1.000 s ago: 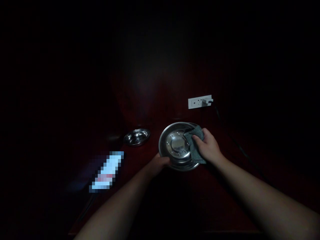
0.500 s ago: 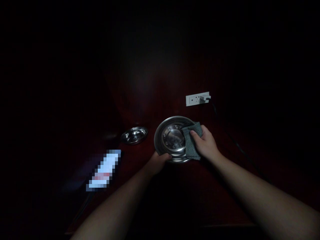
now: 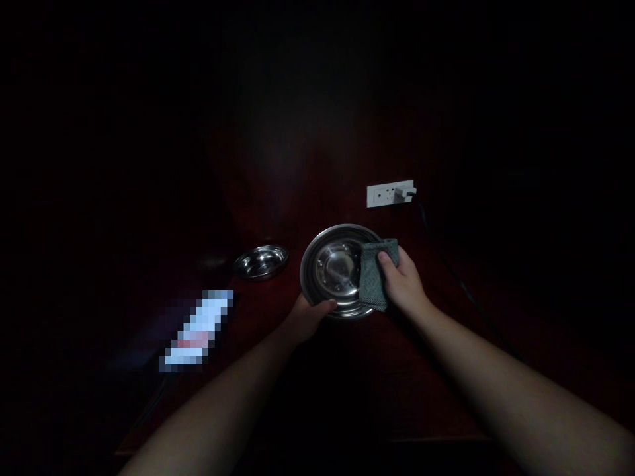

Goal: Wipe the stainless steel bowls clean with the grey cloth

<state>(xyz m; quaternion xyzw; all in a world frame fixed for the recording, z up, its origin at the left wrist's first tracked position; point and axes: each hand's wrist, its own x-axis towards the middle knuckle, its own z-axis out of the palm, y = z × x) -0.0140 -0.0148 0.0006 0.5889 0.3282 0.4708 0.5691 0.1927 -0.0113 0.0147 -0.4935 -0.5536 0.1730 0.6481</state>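
A shiny steel bowl [image 3: 333,270] is tilted toward me over a dark red table [image 3: 278,198]. My left hand [image 3: 308,316] grips its near rim, thumb over the edge. My right hand [image 3: 403,281] presses a folded grey-green cloth [image 3: 374,274] against the bowl's right inner side, fingers closed on the cloth. The room is very dark.
A smaller steel bowl [image 3: 261,260] sits on the table to the left. A lit, blurred-out phone screen [image 3: 197,330] lies further left and nearer. A white power strip [image 3: 389,194] with a plug and a dark cable lies behind the bowl.
The view has shifted, so everything sits slightly higher and to the left. The cloth has slid a little along the bowl's right side; both hands keep their hold.
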